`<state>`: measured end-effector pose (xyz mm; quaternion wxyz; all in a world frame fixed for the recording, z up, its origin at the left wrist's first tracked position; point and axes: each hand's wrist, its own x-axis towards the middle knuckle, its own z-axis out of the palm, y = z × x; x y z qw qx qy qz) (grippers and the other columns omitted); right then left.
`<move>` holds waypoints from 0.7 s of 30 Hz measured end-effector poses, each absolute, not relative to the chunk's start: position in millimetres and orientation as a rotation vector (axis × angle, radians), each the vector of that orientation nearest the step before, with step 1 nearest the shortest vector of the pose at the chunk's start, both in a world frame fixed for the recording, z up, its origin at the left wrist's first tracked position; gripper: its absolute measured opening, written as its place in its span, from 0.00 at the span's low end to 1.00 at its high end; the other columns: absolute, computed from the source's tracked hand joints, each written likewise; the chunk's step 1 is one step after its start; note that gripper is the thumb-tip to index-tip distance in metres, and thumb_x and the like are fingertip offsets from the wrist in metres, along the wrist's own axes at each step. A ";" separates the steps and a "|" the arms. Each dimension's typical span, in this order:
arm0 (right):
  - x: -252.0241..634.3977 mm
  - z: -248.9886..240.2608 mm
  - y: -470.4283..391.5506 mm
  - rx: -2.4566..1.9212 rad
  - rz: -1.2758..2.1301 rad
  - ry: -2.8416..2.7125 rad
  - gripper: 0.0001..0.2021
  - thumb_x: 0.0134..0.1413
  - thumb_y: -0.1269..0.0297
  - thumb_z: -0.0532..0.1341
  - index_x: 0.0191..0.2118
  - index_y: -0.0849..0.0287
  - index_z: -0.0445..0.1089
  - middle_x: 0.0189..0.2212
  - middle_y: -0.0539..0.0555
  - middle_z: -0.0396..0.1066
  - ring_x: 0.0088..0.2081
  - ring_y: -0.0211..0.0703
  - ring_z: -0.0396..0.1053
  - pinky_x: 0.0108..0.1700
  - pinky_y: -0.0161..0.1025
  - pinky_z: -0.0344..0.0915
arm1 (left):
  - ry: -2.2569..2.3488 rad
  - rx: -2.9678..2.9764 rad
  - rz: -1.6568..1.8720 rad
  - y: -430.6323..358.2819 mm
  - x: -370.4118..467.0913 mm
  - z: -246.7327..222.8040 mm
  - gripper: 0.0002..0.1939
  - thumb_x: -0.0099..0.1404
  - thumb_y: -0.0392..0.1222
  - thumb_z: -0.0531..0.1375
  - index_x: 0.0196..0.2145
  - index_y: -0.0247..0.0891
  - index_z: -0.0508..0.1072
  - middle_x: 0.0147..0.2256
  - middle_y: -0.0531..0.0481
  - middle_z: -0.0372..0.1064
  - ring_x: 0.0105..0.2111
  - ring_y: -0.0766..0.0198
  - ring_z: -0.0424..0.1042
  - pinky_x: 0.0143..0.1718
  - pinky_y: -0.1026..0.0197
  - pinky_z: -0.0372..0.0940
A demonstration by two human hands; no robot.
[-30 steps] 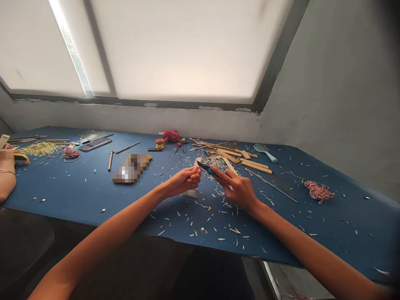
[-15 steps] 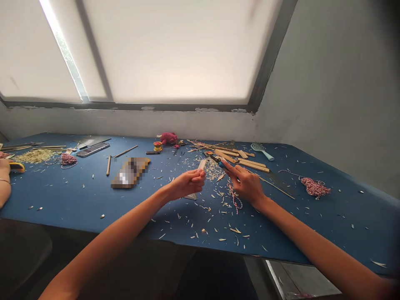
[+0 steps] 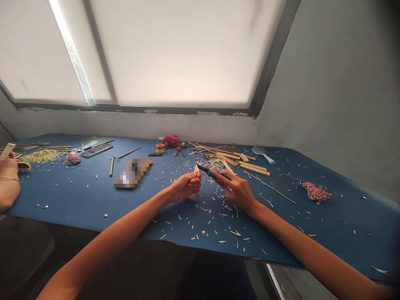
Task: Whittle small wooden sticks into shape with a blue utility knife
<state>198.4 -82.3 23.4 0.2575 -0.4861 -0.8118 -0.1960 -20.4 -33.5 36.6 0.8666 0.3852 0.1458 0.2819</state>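
My left hand (image 3: 186, 186) is closed on a small pale wooden strip (image 3: 196, 168) that sticks up from its fingertips. In my right hand (image 3: 236, 189) is a teal-handled craft knife (image 3: 215, 174), its dark blade pointing left and reaching the strip's upper part. Both hands are above the table near its middle. Pale wood shavings (image 3: 212, 165) lie behind and below them. Part of a flat, light object (image 3: 191, 197) shows under my left hand.
On the blue table (image 3: 78, 200), wooden strips (image 3: 254, 168), a hairbrush (image 3: 264, 155) and red-white string (image 3: 315, 191) lie right. A pixelated object (image 3: 133, 173), phone (image 3: 96, 150) and shavings (image 3: 40, 156) lie left. Another person's hand (image 3: 9, 171) holds a strip at the left edge.
The knife has moved left and now meets the strip in my left hand. At the left edge, the other person's pale strip has come up into view. The view has shifted slightly.
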 end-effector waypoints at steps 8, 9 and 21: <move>193.6 21.5 -84.9 -1.256 -0.493 -2.233 0.24 0.62 0.69 0.46 0.62 0.44 0.52 0.42 0.54 0.65 0.25 0.31 0.59 0.28 0.31 0.56 | 0.257 0.749 0.582 -36.8 -20.8 40.9 0.09 0.66 0.37 0.52 0.28 0.33 0.63 0.20 0.59 0.43 0.16 0.76 0.47 0.19 0.72 0.49; 192.6 21.6 -85.3 -1.267 -0.517 -2.244 0.25 0.62 0.70 0.46 0.62 0.44 0.51 0.42 0.54 0.65 0.25 0.30 0.58 0.27 0.31 0.56 | 0.256 0.744 0.583 -37.4 -21.1 41.8 0.09 0.66 0.37 0.51 0.28 0.33 0.63 0.20 0.59 0.43 0.16 0.75 0.47 0.19 0.72 0.49; 195.9 23.4 -83.9 -1.301 -0.435 -2.288 0.27 0.61 0.69 0.47 0.64 0.42 0.44 0.32 0.50 0.61 0.25 0.32 0.57 0.25 0.31 0.49 | 0.208 0.668 0.446 -38.3 -29.9 45.6 0.10 0.67 0.36 0.50 0.28 0.33 0.62 0.19 0.59 0.40 0.17 0.75 0.48 0.19 0.71 0.49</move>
